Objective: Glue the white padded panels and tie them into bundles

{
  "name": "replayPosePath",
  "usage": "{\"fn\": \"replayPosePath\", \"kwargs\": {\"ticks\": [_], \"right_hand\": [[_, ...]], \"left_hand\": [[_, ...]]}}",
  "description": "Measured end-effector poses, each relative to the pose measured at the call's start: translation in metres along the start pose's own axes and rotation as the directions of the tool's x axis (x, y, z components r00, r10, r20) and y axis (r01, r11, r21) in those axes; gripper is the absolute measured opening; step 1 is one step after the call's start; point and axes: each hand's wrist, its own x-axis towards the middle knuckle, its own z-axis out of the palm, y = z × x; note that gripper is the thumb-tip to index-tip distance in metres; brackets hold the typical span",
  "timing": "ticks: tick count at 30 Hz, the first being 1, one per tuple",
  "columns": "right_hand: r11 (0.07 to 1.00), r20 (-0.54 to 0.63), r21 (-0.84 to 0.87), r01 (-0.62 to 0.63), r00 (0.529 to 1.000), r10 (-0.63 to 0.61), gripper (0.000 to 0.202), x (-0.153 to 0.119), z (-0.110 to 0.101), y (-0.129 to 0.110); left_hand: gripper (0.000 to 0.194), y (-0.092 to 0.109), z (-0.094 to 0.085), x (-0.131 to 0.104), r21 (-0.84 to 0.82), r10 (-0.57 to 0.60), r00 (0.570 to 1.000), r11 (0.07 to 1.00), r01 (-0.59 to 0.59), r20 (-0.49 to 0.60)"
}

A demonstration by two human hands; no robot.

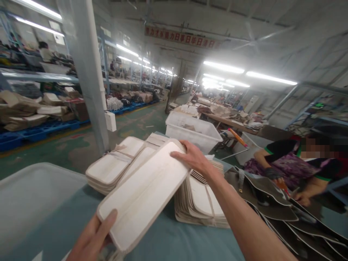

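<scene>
We grip a long pale stack of panels (144, 192) above the blue table (160, 237), its long axis slanting between our hands: the left hand (94, 233) clasps the near end, the right hand (194, 159) the far one. Tied bundles lie left (108, 168) and right (201, 195); a co-worker (288, 159) is farther right.

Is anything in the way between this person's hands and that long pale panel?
Nothing visible: the left hand grips the long pale panel at its near end, the right hand at its far end. The left stack and right stack lie to either side of it, not between.
</scene>
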Motion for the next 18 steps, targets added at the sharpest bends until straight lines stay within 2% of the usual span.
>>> {"fn": "replayPosePath", "kwargs": {"ticks": [3,5,11,15,18], "right_hand": [[0.999,0.069,-0.024,0.025,0.997,-0.023,0.060,0.055,0.020,0.002],[0.999,0.103,-0.032,0.004,0.995,-0.001,0.061,0.080,0.034,0.004],[0.997,0.160,-0.045,-0.056,0.985,0.062,0.063,0.128,0.075,0.019],[0.997,0.200,-0.032,-0.065,0.977,0.070,0.077,0.151,0.096,0.040],[0.998,0.246,-0.031,-0.059,0.967,0.065,0.081,0.163,0.111,0.056]], "left_hand": [[0.056,0.007,0.008,0.017,-0.152,-0.061,0.997,0.986,0.068,0.044],[0.054,0.009,0.007,0.030,-0.183,-0.097,0.995,0.978,0.101,0.031],[0.055,0.006,0.001,0.064,-0.223,-0.200,0.980,0.955,0.194,-0.004],[0.056,-0.010,0.001,0.083,-0.242,-0.253,0.965,0.943,0.230,-0.072],[0.054,-0.034,-0.005,0.100,-0.197,-0.310,0.947,0.937,0.289,-0.084]]}}
